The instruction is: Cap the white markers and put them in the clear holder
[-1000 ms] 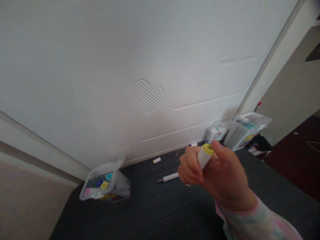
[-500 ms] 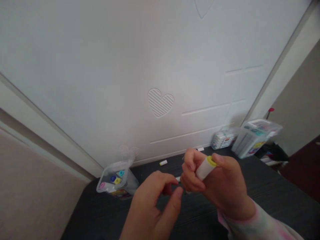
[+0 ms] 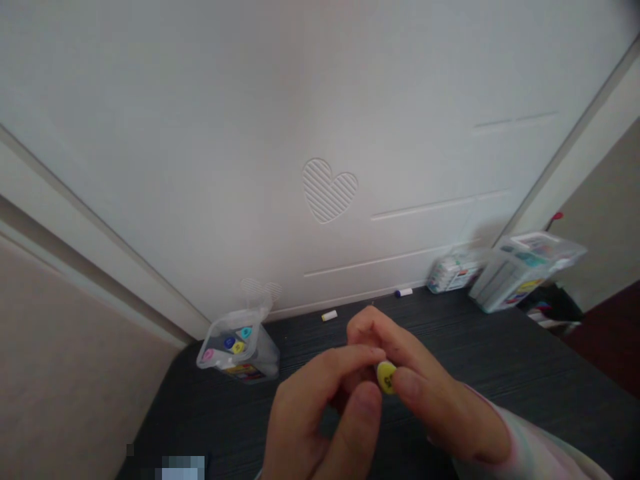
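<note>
A marker with a yellow end (image 3: 387, 378) is held between my two hands above the dark table, its round end turned towards me. My right hand (image 3: 425, 393) is closed around it, thumb against the yellow end and fingers curled behind. From the other side my left hand (image 3: 320, 407) pinches at the marker, index fingertip at its top edge and thumb just below. Most of the marker's body is hidden by fingers. Beyond my hands, a small white cap with a yellow tip (image 3: 329, 316) and another with a dark blue tip (image 3: 404, 293) lie near the wall panel.
On the left stands a clear plastic box (image 3: 240, 353) with several markers in it. Another clear box (image 3: 525, 273) and a transparent pack (image 3: 453, 273) stand at the back right. A white panel with engraved hearts (image 3: 330, 190) rises behind the dark table (image 3: 310, 337).
My hands have come together. The marker has turned so its yellow end faces me, and my left fingers have moved right onto it. The view has shifted slightly.
</note>
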`<state>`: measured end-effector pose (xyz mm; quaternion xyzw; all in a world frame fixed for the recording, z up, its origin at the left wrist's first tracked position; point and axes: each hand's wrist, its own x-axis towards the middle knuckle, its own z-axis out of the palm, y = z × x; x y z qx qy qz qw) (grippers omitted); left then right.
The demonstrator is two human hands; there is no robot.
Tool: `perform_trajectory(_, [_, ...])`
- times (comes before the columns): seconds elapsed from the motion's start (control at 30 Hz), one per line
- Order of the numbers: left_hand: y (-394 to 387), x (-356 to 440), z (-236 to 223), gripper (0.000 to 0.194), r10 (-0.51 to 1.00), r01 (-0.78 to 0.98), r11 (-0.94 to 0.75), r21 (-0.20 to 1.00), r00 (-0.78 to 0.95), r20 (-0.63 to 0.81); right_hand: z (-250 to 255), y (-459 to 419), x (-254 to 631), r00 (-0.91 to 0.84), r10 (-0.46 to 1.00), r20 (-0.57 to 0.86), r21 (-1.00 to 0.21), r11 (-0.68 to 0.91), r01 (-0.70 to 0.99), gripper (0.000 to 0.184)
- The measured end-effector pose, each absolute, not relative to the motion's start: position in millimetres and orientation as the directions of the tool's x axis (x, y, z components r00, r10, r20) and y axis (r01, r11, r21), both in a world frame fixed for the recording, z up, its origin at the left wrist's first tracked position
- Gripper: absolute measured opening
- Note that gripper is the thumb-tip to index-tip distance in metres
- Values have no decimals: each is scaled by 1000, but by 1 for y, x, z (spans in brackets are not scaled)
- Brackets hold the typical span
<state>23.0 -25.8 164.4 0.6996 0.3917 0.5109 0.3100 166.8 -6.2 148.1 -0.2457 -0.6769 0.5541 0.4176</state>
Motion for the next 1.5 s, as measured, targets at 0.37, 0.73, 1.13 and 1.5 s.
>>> perform_trajectory(0.37, [-27, 29, 169, 12, 899, 191, -429, 883, 186, 397, 150, -8, 169, -496, 797, 345, -898, 434, 74, 45])
perform_trajectory(0.73, [-24, 28, 168, 17, 941, 166, -294, 941, 225, 254, 148, -7, 164, -434, 840, 325, -892, 425, 153, 58])
perform_trajectory(1.13, [-25, 26, 168, 24, 919, 402, -371, 837, 289, 269, 136, -5, 159, -398, 856, 331, -914, 396, 91, 49])
perform_trajectory(1.5, [-25, 31, 160, 15, 837, 516, -488, 704, 48, 545, 139, -8, 153, -414, 827, 379, -871, 470, 143, 39])
